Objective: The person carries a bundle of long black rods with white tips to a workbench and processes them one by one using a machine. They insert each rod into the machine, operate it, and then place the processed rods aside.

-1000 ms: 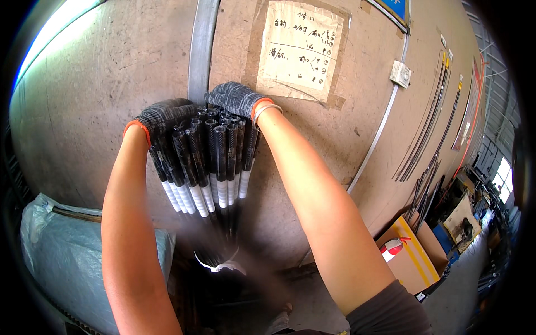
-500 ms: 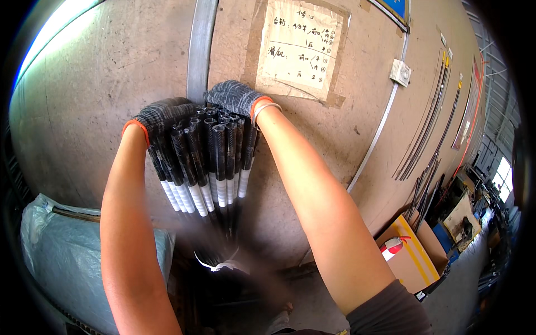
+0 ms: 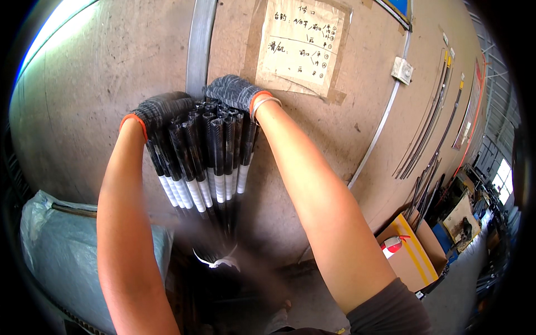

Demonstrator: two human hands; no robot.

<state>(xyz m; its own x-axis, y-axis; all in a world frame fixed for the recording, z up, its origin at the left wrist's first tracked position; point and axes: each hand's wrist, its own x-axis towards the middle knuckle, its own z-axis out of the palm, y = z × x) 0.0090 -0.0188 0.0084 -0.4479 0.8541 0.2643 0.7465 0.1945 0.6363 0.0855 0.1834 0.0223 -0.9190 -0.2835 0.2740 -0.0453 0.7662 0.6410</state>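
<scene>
Both gloved hands at the top of the tube bundle, one on either side.
Left hand [image 3: 164,109] curved along the upper left edge, right hand [image 3: 234,92] arched over the far right edge; both touch the bundle of black tubes [image 3: 218,142], but fingertips are hidden behind it, so I cannot tell whether either is closed in a grip. Bundle lies between and below the hands, ends upward, white bands [image 3: 220,187] lower down, narrowing toward a white strip [image 3: 216,262]. Behind: brown wall [image 3: 329,151] with taped paper sheet [image 3: 298,47]. Left: plastic-covered item [image 3: 61,251]. Right: cardboard box [image 3: 421,267], red fire extinguisher [image 3: 392,246] against it.
</scene>
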